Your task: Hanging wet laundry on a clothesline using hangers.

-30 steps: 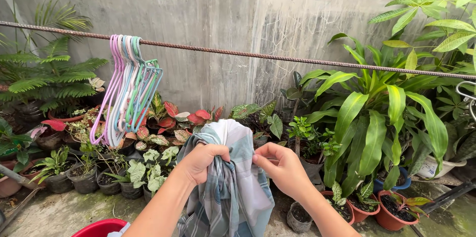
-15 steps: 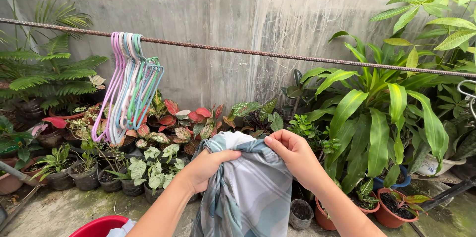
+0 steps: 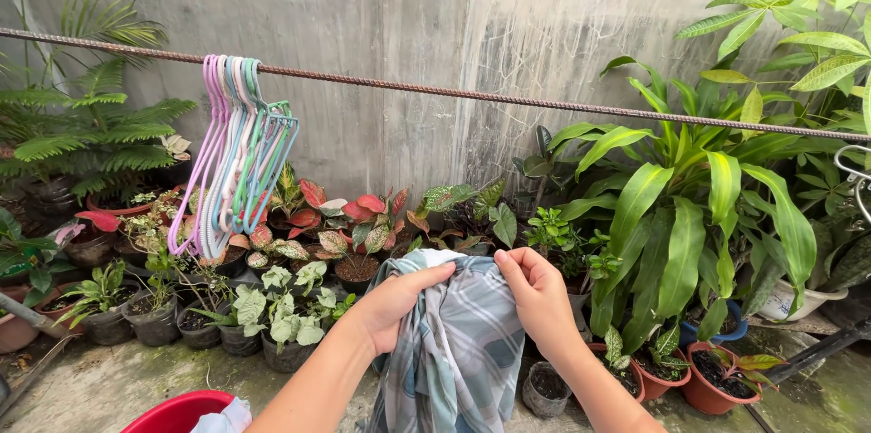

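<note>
a grey concrete wall (image 3: 381, 43) fills the back of the yard, and a rusty metal bar (image 3: 508, 99) runs across it from upper left down to the right. below it stands a crowd of potted plants (image 3: 689, 215), the big-leaved ones on the right, ferns on the left, small red-leaved ones in the middle. the checked cloth (image 3: 458, 351) hangs in front of the person, low in the middle of the view, well below the bar. half a second ago it was held higher with the top edge pulled wide between the hands; now it sits lower and the hands have drawn closer together, so the top is gathered into a narrower bunch. a second ago it was bunched much the same way, so the cloth seems to be worked along its edge bit by bit rather than lifted to the bar yet. a bunch of pastel hangers (image 3: 240, 147) hangs on the bar at the left, untouched and in the same place. a red tub (image 3: 177, 413) shows at the bottom edge with a bit of pale cloth in it. the left hand (image 3: 395, 301) is clamped on the upper left fold of the cloth, fingers wrapped round it. the right hand (image 3: 535, 292) pinches the top edge just beside it, fingers curled shut on the fabric.
</note>
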